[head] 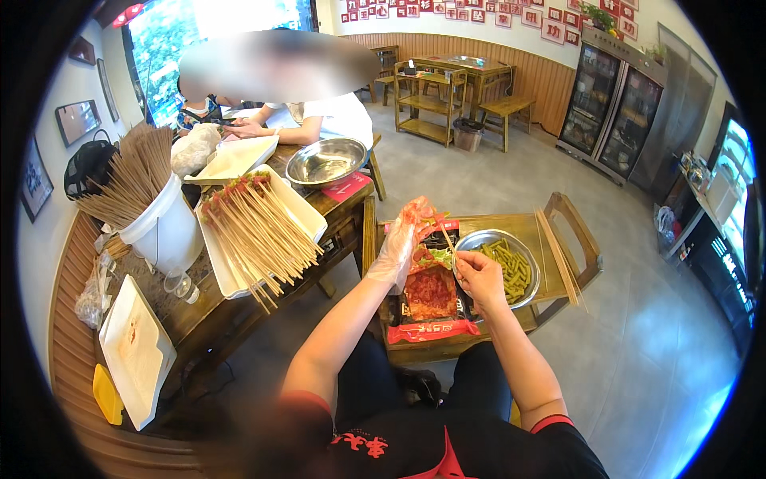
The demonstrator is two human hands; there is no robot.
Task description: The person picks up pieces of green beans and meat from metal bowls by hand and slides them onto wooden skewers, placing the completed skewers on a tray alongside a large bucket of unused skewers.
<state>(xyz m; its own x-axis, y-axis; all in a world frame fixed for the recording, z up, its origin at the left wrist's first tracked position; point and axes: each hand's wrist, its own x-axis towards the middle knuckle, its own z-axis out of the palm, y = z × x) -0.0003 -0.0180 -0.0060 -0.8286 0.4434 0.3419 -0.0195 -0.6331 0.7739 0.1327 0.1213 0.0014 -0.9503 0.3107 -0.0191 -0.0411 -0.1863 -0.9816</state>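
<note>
My left hand [410, 239], in a clear plastic glove smeared red, holds food at the tip of a thin wooden skewer [447, 238]. The fingers of my bare right hand [480, 276] are closed on the skewer's lower part. Below my hands lies an opened black and red plastic package [434, 331] with red-sauced meat [432, 293] in it. Beside it, partly behind my right hand, stands a steel bowl [534, 289] of cut green beans [508, 263]. Loaded skewers [263, 230] lie in a white tray [308, 215] on the table to the left.
Bare skewers [558, 257] lie on the bench's right end. On the left table are a white bucket [167, 221] of skewers, an empty-looking steel bowl [327, 161], a plastic cup [181, 286] and a tilted white tray [137, 353]. People [311, 123] sit beyond.
</note>
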